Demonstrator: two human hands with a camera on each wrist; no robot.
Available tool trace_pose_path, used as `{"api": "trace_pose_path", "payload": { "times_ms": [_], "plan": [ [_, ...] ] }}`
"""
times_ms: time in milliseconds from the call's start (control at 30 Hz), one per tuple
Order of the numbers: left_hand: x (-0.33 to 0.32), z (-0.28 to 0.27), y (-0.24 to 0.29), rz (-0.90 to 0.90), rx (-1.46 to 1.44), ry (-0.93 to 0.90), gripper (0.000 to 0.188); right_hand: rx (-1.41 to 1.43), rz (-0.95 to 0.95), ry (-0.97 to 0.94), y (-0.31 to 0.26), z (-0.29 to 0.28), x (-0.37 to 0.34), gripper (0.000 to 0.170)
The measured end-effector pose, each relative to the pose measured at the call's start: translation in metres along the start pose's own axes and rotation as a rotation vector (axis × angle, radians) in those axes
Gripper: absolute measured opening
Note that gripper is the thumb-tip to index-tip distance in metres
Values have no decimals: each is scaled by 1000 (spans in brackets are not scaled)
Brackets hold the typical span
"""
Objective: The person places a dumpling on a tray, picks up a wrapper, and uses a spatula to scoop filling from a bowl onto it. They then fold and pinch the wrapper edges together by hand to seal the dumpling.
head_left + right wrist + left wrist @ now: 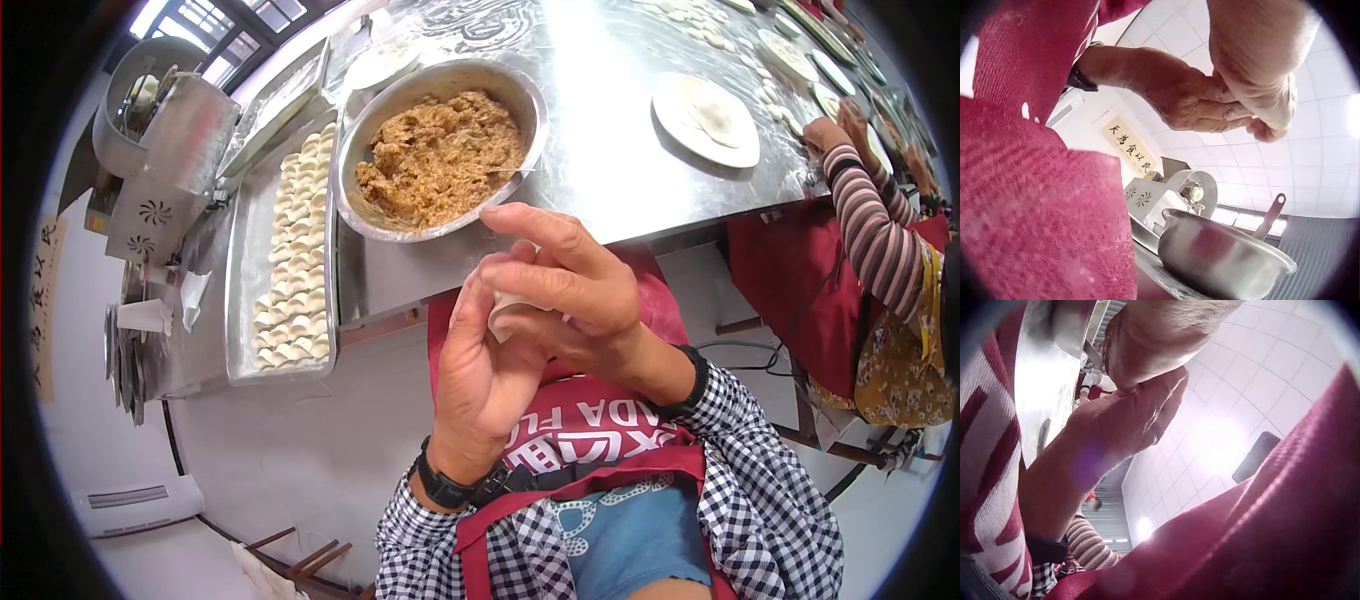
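Both hands meet in front of the apron in the head view. The left hand [480, 375] is palm up, its fingers curled round a small piece of white dough [504, 318]. Over it, the right hand [585, 295] pinches the same dough, with its index finger extended. Fingers cover most of the dough, so its shape cannot be told. The left wrist view shows the left hand [1160, 337] against the right hand [1125, 419]. In the right wrist view the right hand [1260, 62] touches the fingers of the left hand [1185, 97].
A metal bowl [350, 190] of brown filling [440, 155] stands at the table edge, beside a tray [238, 300] with rows of dumplings [300, 265]. Round wrappers [712, 115] lie on a white plate [742, 155]. A machine [165, 170] stands left; another person's striped sleeve [875, 225] is right.
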State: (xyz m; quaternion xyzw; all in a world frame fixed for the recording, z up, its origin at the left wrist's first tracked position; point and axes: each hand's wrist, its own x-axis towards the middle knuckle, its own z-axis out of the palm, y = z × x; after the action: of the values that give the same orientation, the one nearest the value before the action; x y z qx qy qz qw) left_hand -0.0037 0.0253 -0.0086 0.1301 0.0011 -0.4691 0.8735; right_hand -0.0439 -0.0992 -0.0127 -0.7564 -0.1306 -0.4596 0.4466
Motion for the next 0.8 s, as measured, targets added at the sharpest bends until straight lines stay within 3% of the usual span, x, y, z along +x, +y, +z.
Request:
{"api": "trace_pose_path", "payload": {
  "times_ms": [133, 233, 300, 400, 633, 733, 800],
  "plan": [
    [0, -3, 0, 42, 111, -43, 29, 140, -95, -38, 17, -2, -6, 23],
    [1, 2, -1, 65, 179, -35, 28, 232, 19, -54, 11, -1, -8, 22],
    [1, -1, 2, 64, 179, -44, 28, 310, 205, -1, 3, 0, -5, 22],
    [2, 2, 2, 57, 194, -18, 31, 435, 240, -88, 9, -5, -10, 20],
    [-2, 4, 6, -2, 282, -24, 40, 309, 238, -143, 5, -13, -7, 17],
    [2, 8, 2, -17, 418, 92, 45, 518, 324, -164, 10, -15, -13, 18],
    [1, 8, 2, -37, 424, 82, 47, 361, 242, -251, 10, -20, -9, 17]
  ]
}}
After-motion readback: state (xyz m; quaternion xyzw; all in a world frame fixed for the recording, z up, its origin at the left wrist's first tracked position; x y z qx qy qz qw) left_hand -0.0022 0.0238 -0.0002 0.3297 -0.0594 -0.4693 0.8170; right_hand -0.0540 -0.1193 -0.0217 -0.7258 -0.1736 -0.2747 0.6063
